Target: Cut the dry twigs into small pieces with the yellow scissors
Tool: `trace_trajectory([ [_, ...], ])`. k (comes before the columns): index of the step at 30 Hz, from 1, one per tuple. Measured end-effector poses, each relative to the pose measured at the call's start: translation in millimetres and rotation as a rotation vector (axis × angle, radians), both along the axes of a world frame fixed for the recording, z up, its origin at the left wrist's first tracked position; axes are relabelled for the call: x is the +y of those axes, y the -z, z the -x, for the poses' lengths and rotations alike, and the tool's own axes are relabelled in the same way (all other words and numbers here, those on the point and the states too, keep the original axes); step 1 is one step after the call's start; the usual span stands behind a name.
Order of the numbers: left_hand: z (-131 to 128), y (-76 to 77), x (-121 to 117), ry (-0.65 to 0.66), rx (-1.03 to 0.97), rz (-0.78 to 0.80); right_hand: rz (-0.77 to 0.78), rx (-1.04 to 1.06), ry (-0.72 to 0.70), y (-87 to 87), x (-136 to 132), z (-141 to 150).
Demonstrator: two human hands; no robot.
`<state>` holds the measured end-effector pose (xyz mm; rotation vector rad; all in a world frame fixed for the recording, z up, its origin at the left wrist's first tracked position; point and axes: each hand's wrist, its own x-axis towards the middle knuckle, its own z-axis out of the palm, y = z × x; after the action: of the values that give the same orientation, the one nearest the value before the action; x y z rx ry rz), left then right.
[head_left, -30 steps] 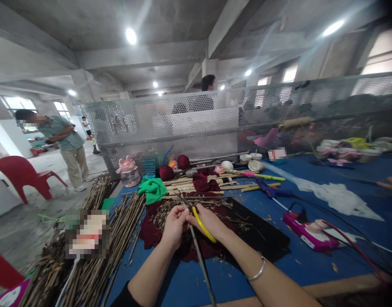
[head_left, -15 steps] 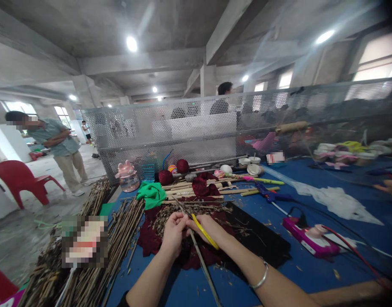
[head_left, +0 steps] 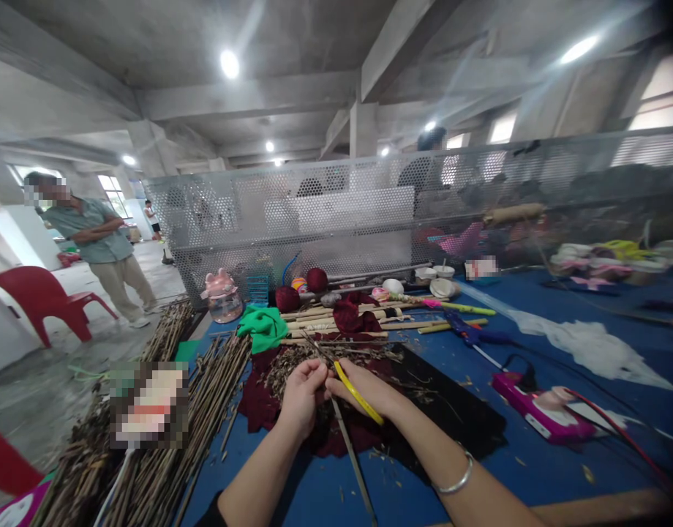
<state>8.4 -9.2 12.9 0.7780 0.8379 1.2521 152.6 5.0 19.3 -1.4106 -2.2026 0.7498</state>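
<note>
Brown dry stalks (head_left: 202,410) lie lengthwise in a bundle along the left edge of the blue bench (head_left: 405,501). Green cloth (head_left: 261,327) bunched just beyond their upper right. Dark red cloth (head_left: 257,410) spread mid-bench, dry plant scraps (head_left: 279,373) heaped on it. Left hand (head_left: 303,388) above the heap: fingers pinched together on a thin grey-brown stick (head_left: 346,439), which slants down toward the near edge. Right hand (head_left: 366,382) close beside: fingers curled round a yellow-handled tool (head_left: 359,400); cannot tell whether its tips touch the stick. Black sheet (head_left: 462,410) right of the hands. Blue glue gun (head_left: 468,333) farther back; purple power strip (head_left: 509,390) toward the right edge.
</note>
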Motion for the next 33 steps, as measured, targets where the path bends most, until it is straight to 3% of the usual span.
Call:
trace_trajectory([
  [4, 0, -1.0, 0, -0.015, -0.006, 0.02, -0.002, -0.024, 0.004, -7.1, -2, -2],
  [10, 0, -3.2, 0, 0.021, 0.005, 0.007, -0.035, -0.052, 0.07, -0.7, 2, -1],
  [19, 2, 8.0, 4, 0.013, 0.1, 0.036, 0.057, -0.152, 0.168, -1.7, 5, -1],
  [24, 3, 4.5, 5, -0.008, 0.12, 0.086, -0.015, -0.253, 0.24, 0.1, 7, 1],
  [33, 4, 11.4, 10, 0.025, 0.078, -0.019, -0.048, -0.26, 0.149, 4.3, 4, -2],
])
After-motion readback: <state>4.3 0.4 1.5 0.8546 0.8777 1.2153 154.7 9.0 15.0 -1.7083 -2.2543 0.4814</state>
